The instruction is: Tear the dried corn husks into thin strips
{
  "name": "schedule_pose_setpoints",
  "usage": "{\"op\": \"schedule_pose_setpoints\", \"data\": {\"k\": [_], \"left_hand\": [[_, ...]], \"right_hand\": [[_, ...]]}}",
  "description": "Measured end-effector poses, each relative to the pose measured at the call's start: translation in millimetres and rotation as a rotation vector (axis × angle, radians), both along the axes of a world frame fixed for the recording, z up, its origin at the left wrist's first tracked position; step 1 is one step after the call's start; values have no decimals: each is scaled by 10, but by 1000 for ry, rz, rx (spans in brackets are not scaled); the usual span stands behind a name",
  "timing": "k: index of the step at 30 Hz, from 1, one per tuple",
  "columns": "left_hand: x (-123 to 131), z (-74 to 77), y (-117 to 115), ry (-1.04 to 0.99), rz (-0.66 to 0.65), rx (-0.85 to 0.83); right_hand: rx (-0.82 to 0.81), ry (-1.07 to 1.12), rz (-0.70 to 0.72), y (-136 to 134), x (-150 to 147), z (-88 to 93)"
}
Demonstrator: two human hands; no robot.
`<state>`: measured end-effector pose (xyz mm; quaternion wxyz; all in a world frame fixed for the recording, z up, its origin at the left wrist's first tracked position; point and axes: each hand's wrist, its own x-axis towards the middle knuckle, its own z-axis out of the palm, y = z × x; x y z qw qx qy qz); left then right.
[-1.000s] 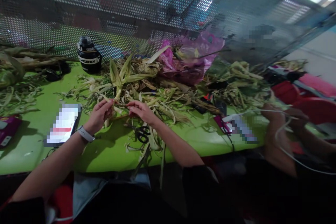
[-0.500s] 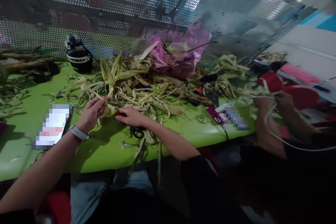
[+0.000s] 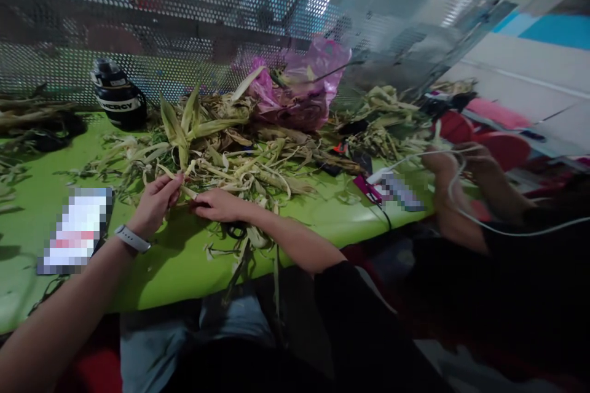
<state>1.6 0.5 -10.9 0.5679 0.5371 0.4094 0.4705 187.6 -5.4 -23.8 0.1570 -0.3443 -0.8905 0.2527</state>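
My left hand [image 3: 159, 201], with a pale watch band [image 3: 133, 238] at the wrist, pinches a pale corn husk strip [image 3: 187, 190] between thumb and fingers. The strip's other end runs to my right hand [image 3: 219, 204], whose fingers are closed around it, low over the table. Just beyond both hands, a green-yellow bunch of husk leaves [image 3: 180, 126] sticks up. A heap of dry, shredded corn husks [image 3: 258, 166] spreads behind and to the right. My fingers hide part of the strip.
The green table [image 3: 152, 282] holds a phone [image 3: 76, 230] at left, a dark jug [image 3: 120, 98] and a pink plastic bag [image 3: 299, 92] at the back. A perforated metal panel [image 3: 193, 12] stands behind. At right, another person's hands [image 3: 454, 166] hold a white cord [image 3: 488, 230].
The camera has turned slightly right, so the scene sits further left. My left hand has come a little closer to the right hand. Both keep their grip on the strip.
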Motion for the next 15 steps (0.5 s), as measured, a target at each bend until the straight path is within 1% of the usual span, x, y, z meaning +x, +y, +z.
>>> {"op": "schedule_pose_setpoints", "data": {"k": [7, 15], "left_hand": [[25, -8, 13, 19, 14, 9], [21, -6, 12, 55, -3, 17]], "right_hand": [[-1, -10, -26, 1, -10, 1], [18, -43, -16, 9, -13, -23]]}}
